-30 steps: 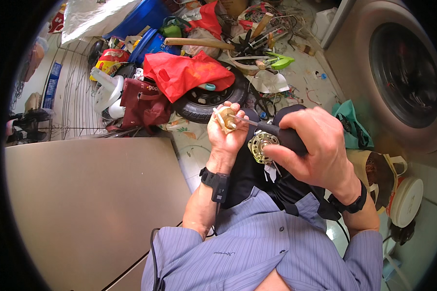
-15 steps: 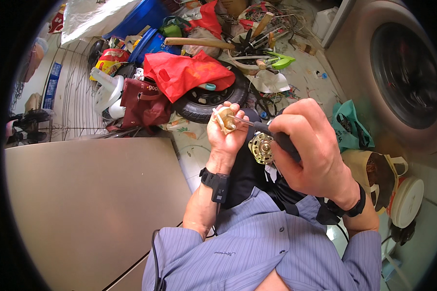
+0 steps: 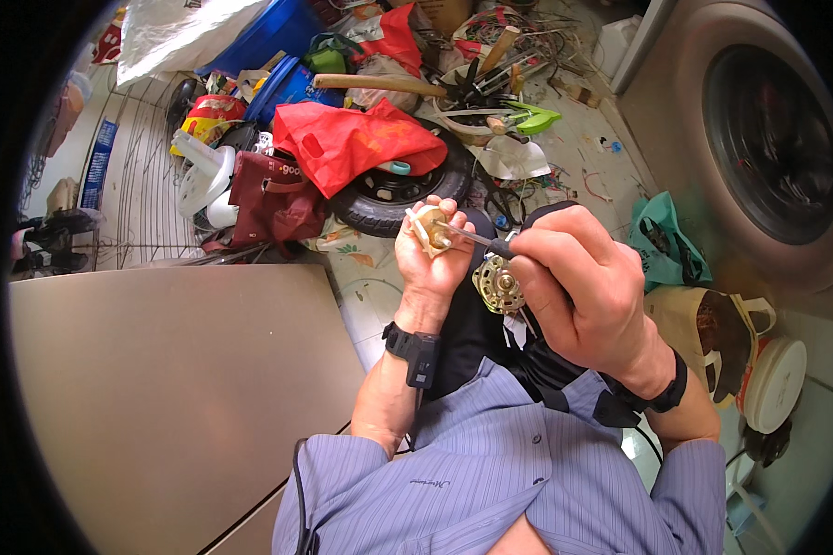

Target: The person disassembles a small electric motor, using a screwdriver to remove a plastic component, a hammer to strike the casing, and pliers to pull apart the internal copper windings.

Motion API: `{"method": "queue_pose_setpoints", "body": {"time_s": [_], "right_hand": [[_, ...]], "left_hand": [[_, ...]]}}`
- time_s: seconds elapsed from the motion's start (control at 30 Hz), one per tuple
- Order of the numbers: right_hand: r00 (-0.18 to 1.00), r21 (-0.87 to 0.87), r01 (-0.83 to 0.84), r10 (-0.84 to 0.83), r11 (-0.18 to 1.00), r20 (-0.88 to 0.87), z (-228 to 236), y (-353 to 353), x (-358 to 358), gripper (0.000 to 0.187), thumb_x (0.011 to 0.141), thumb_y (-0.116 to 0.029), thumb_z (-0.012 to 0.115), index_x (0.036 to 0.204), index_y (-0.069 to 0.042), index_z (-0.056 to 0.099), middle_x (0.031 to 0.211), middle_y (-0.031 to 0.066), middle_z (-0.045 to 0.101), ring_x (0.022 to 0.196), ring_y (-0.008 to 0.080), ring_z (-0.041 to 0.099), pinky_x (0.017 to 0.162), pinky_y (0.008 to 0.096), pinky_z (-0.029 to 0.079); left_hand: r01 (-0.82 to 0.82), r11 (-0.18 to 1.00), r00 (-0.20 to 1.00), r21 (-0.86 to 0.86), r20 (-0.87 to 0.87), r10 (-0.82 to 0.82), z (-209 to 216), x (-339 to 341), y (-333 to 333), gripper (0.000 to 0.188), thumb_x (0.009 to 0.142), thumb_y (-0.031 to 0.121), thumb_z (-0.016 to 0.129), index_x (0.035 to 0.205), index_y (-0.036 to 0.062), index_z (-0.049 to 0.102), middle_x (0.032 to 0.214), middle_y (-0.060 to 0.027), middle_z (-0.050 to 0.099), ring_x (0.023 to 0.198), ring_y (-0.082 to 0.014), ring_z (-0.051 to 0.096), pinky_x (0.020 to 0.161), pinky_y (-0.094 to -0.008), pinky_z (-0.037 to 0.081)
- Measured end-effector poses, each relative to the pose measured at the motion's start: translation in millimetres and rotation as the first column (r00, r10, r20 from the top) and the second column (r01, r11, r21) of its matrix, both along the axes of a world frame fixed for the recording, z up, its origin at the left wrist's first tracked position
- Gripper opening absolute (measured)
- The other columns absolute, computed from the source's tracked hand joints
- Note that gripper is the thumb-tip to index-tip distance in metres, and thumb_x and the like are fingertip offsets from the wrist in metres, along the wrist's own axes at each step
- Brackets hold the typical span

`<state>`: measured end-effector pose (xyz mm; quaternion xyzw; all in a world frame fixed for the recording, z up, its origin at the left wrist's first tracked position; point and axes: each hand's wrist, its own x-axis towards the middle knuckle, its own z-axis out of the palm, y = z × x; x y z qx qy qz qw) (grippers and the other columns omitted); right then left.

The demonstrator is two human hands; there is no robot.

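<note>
Cupped palm up, my left hand (image 3: 435, 264) holds a small cream plastic part (image 3: 426, 231) with a light-coloured post in its middle. The fingers curl up behind the part. My right hand (image 3: 588, 291) grips a screwdriver (image 3: 477, 238) by its dark handle, most of which the fingers hide. Its metal shaft points left, and the tip meets the part near the post. Below the shaft, a round metal motor (image 3: 498, 284) with a slotted face sits by my right fingertips, over my dark-trousered legs. Whether the right hand touches the motor I cannot tell.
A front-loading washing machine (image 3: 777, 139) stands at the right, with a teal bag (image 3: 666, 240) and a white lidded bucket (image 3: 774, 384) near it. A wide beige panel (image 3: 176, 370) fills the left. Ahead lie a tyre (image 3: 370, 217), a red bag (image 3: 352, 139) and tangled wires.
My right hand has shifted slightly lower, and the screwdriver now tilts a little more. The left hand and the cream part stay almost in place.
</note>
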<state>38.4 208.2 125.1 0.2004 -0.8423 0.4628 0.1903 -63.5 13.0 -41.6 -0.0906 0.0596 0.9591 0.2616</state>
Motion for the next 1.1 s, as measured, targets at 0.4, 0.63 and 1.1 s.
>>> {"method": "queue_pose_setpoints", "body": {"time_s": [0.4, 0.63, 1.1], "right_hand": [[0.992, 0.029, 0.033, -0.03, 0.999, -0.12, 2.7, 3.0, -11.2, 0.039, 0.076, 0.007, 0.068, 0.115, 0.002, 0.066, 0.101, 0.0164, 0.064, 0.084, 0.0313, 0.065, 0.074, 0.0365, 0.054], [0.998, -0.037, 0.033, -0.034, 0.999, -0.048, 1.7, 3.6, -12.2, 0.045, 0.074, 0.008, 0.066, 0.119, 0.002, 0.065, 0.109, 0.0191, 0.064, 0.093, 0.0296, 0.065, 0.077, 0.036, 0.054], [0.981, -0.132, -0.002, -0.024, 0.991, -0.193, -1.6, -5.2, -15.1, 0.034, 0.081, 0.004, 0.071, 0.114, 0.002, 0.064, 0.092, 0.0137, 0.067, 0.077, 0.0287, 0.068, 0.067, 0.0351, 0.056]], "left_hand": [[-0.019, 1.0, 0.996, -0.018, 0.086, 0.02, 2.0, -0.1, 1.5, 0.032, 0.103, 0.035, 0.044, 0.104, 0.009, 0.062, 0.094, -0.0088, 0.063, 0.08, -0.0268, 0.058, 0.075, -0.0418, 0.049], [0.033, 0.998, 0.995, 0.049, 0.088, -0.037, -0.6, 1.9, -1.3, 0.035, 0.104, 0.036, 0.041, 0.106, 0.0086, 0.063, 0.097, -0.0096, 0.065, 0.081, -0.0287, 0.06, 0.074, -0.0427, 0.05], [-0.005, 1.0, 0.997, -0.017, 0.074, 0.006, 5.2, 1.6, 2.6, 0.035, 0.103, 0.036, 0.042, 0.105, 0.0086, 0.064, 0.098, -0.0094, 0.065, 0.079, -0.0274, 0.059, 0.076, -0.0435, 0.049]]}}
